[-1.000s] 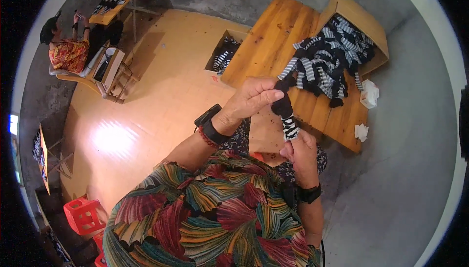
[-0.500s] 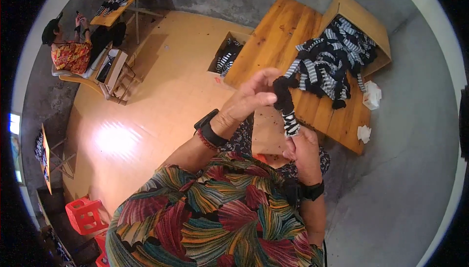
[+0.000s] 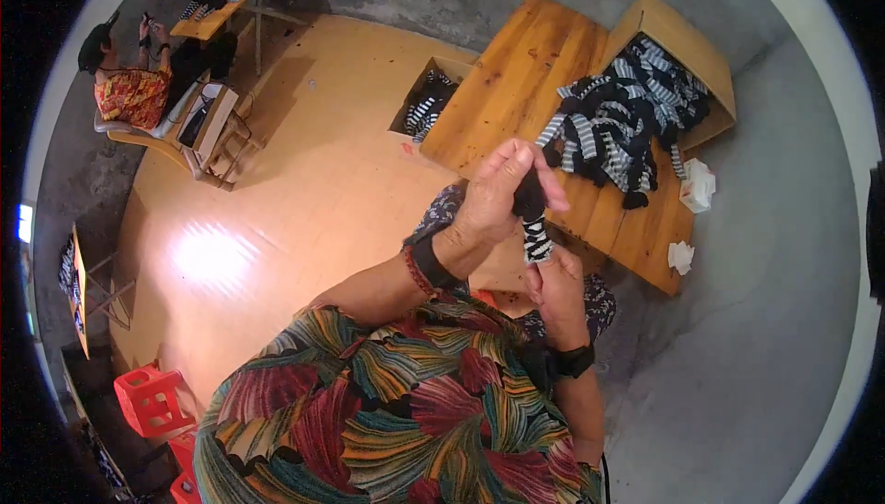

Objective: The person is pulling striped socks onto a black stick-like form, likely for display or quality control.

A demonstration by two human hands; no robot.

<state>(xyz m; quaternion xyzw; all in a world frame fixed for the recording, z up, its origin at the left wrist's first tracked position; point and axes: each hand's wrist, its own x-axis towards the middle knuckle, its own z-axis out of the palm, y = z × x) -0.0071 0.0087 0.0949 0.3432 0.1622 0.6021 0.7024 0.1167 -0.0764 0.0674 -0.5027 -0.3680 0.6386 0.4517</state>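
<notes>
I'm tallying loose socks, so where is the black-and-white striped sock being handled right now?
In the head view, the striped sock is just right of centre, pinched between the left hand above and right hand below, in front of the wooden table.

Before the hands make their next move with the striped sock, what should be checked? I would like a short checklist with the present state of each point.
1. Left hand grips the dark top of the striped sock: ok.
2. Right hand holds the sock's lower, striped end: ok.
3. Sock hangs free above the wooden table, touching no other thing: ok.
4. Sock is straight, without a twist: cannot tell, the hands cover much of it.
5. Bare table surface is free beside the pile of striped socks: ok.
6. Cardboard box at the table's far end is open: ok.
</notes>
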